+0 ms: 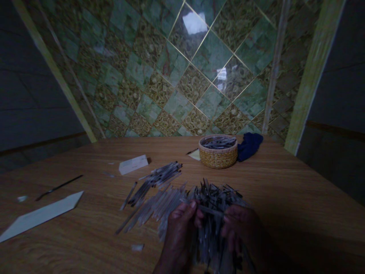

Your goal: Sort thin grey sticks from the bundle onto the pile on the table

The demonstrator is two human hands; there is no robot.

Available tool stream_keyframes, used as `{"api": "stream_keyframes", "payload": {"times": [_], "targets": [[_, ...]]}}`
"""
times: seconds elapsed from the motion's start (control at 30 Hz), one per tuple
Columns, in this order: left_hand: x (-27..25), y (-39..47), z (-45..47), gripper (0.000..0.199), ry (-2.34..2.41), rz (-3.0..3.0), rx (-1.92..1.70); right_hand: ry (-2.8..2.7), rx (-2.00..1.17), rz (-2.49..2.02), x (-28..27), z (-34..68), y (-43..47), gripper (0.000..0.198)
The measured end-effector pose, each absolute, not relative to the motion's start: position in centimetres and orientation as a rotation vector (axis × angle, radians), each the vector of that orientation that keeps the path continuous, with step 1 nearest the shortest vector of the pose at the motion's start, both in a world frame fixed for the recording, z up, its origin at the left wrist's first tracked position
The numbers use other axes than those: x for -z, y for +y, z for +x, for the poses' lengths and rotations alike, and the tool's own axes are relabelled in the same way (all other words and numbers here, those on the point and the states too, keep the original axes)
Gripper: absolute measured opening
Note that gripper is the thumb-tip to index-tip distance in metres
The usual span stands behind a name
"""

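Both hands are over a big heap of thin dark and translucent sticks [213,236], whose exact kind is too dim to tell. A thin translucent stick [211,210] spans the gap between them. My left hand [181,228] pinches one end between thumb and fingers. At the other end, my right hand [242,228] is closed on it, slightly blurred and in shadow. Left of the heap lies a spread row of pale translucent sticks [159,207]. Beyond that row is a pile of dark-tipped sticks [159,177].
A round woven basket [218,156] full of similar sticks stands at the back, beside a dark blue cloth [250,146]. A white box-like piece [133,164], a slim dark tool [59,187] and a pale pointed strip [42,216] lie leftward. A tiled wall [176,95] closes the table's far side.
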State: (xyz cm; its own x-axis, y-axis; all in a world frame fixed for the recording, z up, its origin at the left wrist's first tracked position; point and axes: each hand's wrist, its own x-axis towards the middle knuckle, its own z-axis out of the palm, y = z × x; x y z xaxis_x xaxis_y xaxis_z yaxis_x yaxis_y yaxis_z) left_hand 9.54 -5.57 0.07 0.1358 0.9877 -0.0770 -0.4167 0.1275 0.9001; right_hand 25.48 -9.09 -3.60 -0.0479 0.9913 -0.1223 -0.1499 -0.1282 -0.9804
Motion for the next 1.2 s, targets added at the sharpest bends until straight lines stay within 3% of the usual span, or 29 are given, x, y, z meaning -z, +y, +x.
{"api": "stream_keyframes", "payload": {"times": [0.37,0.7,1.2], "targets": [[-0.3,-5.9,9.6,0.02,0.885,0.848,-1.224,-0.993,-1.249,-1.218,3.9,25.3,-9.0,0.026],[-0.4,-5.8,9.6,0.019,0.875,0.858,-1.223,-0.972,-1.481,-1.164,3.5,24.9,-9.3,0.048],[0.0,-5.3,9.1,0.018,0.864,0.857,-1.27,-0.84,-1.441,-1.025,2.9,25.5,-9.3,0.024]]}}
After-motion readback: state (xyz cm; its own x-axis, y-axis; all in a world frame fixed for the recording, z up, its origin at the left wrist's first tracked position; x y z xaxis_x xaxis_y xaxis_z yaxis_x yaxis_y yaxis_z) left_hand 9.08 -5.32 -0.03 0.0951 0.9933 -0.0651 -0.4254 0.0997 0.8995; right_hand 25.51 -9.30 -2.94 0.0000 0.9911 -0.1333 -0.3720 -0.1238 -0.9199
